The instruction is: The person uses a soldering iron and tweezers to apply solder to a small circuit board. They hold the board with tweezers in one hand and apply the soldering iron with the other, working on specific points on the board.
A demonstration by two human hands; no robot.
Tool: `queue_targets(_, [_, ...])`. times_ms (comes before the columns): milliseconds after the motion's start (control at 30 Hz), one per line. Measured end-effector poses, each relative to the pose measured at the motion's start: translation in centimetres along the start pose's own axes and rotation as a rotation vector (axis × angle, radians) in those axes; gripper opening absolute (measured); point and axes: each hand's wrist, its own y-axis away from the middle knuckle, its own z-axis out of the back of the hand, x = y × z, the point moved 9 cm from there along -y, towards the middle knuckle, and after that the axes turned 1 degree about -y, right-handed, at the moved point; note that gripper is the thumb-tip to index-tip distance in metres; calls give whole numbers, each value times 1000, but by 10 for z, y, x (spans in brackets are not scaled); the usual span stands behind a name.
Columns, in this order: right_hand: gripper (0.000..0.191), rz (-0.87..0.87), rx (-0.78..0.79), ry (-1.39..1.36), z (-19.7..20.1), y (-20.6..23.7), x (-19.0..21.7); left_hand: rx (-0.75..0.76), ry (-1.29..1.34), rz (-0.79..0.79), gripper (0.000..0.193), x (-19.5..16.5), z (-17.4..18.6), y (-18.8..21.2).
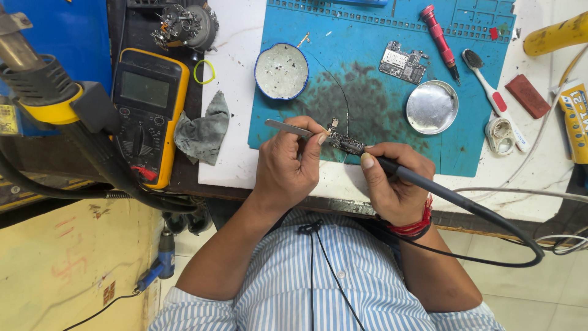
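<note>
Below, I see my left hand pinching one pair of tweezers and my right hand gripping one soldering iron, both on one small circuit board at the blue mat's near edge; a second board lies farther back.

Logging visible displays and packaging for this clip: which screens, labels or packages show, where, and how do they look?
Multimeter: left of the white board, yellow casing, blank grey rectangular screen, black dial.
Yellow package: far right edge, printed label, partly cut off.

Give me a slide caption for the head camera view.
Left hand steadies a small circuit board with tweezers while right hand applies a soldering iron.
</note>
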Motion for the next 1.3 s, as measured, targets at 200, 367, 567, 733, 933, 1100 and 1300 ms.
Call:
queue_targets(200, [9, -19, -2, -26, -1, 0, -2, 9, 0, 20, 7, 2, -1, 0])
queue_targets(367, [10, -2, -6, -4, 0, 1, -1, 0, -1, -2, 7, 0, -1, 1])
queue_targets(567, [9, -9, 3, -15, 0, 1, -2, 5, -6, 0, 8, 0, -1, 0])
queue_targets(733, [10, 2, -6, -12, 0, 1, -1, 1, -3, -7, 8, -1, 0, 1])
queue_targets(933, [10, 8, -7, -6, 0, 1, -1, 4, -11, 17, 7, 1, -1, 0])
queue_targets(1100, [10, -15, -1, -4, 0, 2, -3, 1, -7, 6, 7, 1, 0, 1])
queue_targets(1300, [10, -15, -6, -23, 0, 2, -3, 1, -3, -5, 7, -1, 0, 1])
